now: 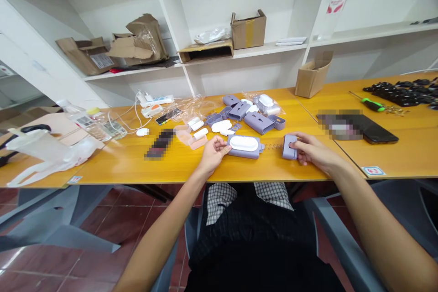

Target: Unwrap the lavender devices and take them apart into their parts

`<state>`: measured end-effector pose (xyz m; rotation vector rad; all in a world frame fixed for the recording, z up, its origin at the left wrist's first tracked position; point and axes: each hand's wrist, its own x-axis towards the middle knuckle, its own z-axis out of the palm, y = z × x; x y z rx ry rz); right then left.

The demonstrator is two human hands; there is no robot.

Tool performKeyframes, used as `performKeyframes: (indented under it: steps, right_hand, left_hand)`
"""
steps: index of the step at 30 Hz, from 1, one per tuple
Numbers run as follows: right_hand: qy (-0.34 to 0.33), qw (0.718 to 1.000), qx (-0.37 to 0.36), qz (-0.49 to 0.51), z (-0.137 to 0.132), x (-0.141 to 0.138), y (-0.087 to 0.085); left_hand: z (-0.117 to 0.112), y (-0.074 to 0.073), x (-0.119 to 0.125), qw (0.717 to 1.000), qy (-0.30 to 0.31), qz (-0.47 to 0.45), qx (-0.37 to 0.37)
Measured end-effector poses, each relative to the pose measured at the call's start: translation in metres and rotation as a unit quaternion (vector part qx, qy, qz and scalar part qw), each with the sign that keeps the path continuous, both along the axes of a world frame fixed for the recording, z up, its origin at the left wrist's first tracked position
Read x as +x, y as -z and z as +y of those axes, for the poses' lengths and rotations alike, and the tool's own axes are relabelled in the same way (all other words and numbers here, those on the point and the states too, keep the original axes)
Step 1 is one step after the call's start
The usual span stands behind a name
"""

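In the head view, my left hand (214,153) is closed on the left end of a purple plastic housing (243,153). A white oval piece (244,143) sits on top of this housing. My right hand (312,149) grips a shorter purple cap (290,147), with a finger over its face. A thin coil spring (273,147) lies stretched across the gap between the housing and the cap, which are apart. Just behind are several loose purple cases (258,122), white oval pieces (221,126) and white cylinders (200,133).
A power strip (155,105) with cables, water bottles (82,121) and a plastic bag stand to the left. A black phone (379,130), a green-handled screwdriver (372,105) and black parts (397,93) lie right. Cardboard boxes (248,32) fill shelves behind the table.
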<state>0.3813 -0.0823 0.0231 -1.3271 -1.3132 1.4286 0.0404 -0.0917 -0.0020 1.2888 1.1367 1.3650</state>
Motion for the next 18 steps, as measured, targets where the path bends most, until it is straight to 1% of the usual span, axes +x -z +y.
performKeyframes:
  steps: [3,6,10,13,15,18]
  right_hand:
    - [-0.001,1.000,0.014,-0.013,0.003,0.013,0.004]
    - [-0.040,0.998,0.021,-0.042,0.001,0.019,0.003]
    - [-0.119,0.989,0.035,-0.079,-0.005,0.006,-0.004]
    - [-0.163,0.983,0.052,-0.066,-0.006,-0.008,-0.004]
    - [-0.158,0.983,0.070,-0.061,-0.004,-0.014,0.000]
    - [-0.123,0.986,0.085,-0.071,-0.002,-0.018,0.009]
  left_hand:
    - [0.002,0.000,0.002,0.999,0.003,-0.031,-0.010]
    - [0.004,0.002,0.002,0.997,-0.007,-0.071,-0.013]
    - [0.005,0.002,0.003,0.996,-0.026,-0.082,-0.011]
    - [0.003,0.000,0.004,0.997,-0.031,-0.064,-0.005]
    - [0.002,-0.001,0.005,0.998,-0.032,-0.057,-0.001]
    - [0.002,-0.003,0.005,0.998,-0.031,-0.058,-0.007]
